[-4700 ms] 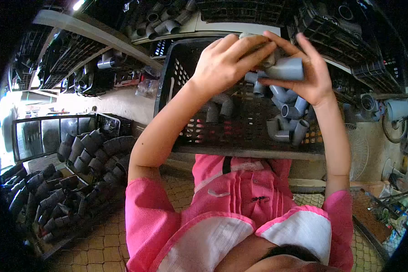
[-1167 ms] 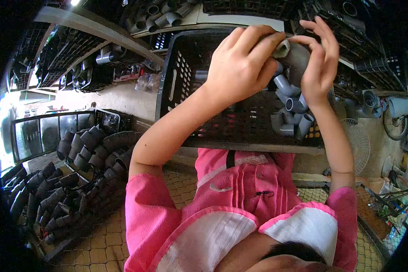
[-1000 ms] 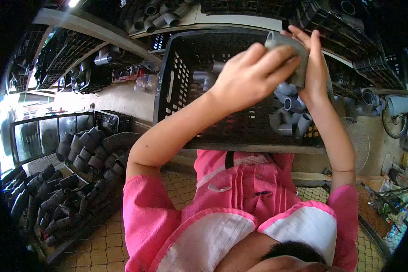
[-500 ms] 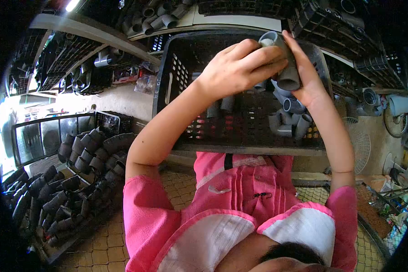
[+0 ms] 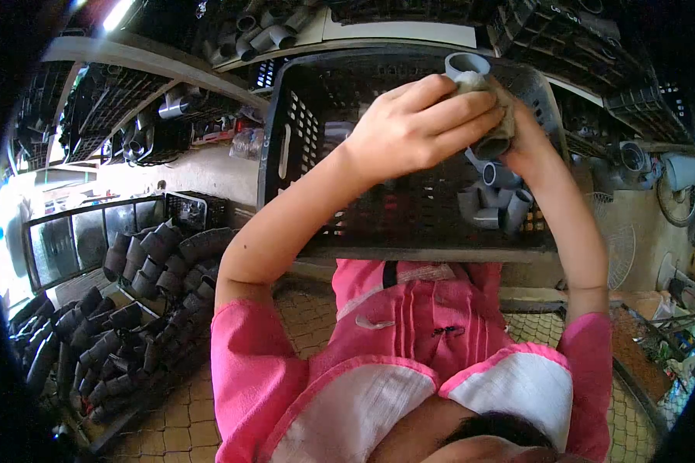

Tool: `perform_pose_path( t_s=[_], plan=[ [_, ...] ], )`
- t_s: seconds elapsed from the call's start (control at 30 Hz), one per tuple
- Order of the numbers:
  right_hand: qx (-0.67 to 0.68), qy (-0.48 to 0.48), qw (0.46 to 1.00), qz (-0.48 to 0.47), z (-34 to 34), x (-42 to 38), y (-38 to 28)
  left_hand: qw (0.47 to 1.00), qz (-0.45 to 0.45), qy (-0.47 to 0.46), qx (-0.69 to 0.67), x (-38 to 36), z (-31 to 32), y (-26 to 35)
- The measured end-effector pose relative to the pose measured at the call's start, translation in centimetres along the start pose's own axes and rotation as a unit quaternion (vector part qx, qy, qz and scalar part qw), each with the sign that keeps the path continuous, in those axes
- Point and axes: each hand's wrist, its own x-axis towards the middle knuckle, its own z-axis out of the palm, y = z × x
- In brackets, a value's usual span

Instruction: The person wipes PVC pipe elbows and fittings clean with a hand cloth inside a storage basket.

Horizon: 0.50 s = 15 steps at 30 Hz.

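A grey plastic pipe fitting (image 5: 479,63) is held up over the black crate (image 5: 440,241), its open rim facing up and away. My right hand (image 5: 523,130) grips it from the right side, with most of the fingers hidden behind it. My left hand (image 5: 423,123) pinches a dirty greenish-grey rag (image 5: 506,116) and presses it around the fitting's side. Below the hands, in the crate's right part, lie several grey elbow fittings (image 5: 493,207). The crate's middle is partly shaded, and the forearms cover some of it.
A big heap of dark grey fittings (image 5: 143,266) lies at the lower left. Shelves hold more crates (image 5: 552,50) and loose fittings (image 5: 270,35) above. A white fan (image 5: 619,251) stands at right. Wire mesh (image 5: 170,417) spans the floor below.
The rag now spreads across the fitting's side, where before it showed mainly at the opening. My left hand has moved slightly right and down, and my right fingers have wrapped behind the fitting.
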Motion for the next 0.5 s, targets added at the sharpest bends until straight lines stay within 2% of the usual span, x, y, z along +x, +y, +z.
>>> perform_pose_path(
  t_s=[0.1,0.2,0.33,0.43,0.5],
  plan=[
    [0.013,-0.001,1.0,0.023,-0.9,0.5,0.1,0.999,-0.031,-0.028,-0.006,-0.4,0.2,-0.4],
    [0.083,0.051,0.994,0.055,-1.3,0.9,-0.1,0.999,-0.042,-0.028,-0.001,-0.8,0.3,-1.3],
    [0.052,0.093,0.993,0.054,-0.4,0.3,-0.5,0.999,-0.044,-0.015,-0.011,-0.9,0.2,-1.4],
    [0.027,-0.001,0.999,0.025,-1.1,0.8,0.4,0.999,-0.03,-0.01,-0.019,-0.3,0.0,-0.8],
    [-0.019,0.028,0.999,0.015,-0.1,0.3,0.3,0.999,-0.025,-0.024,-0.022,-0.1,-0.3,-0.3]
  ],
)
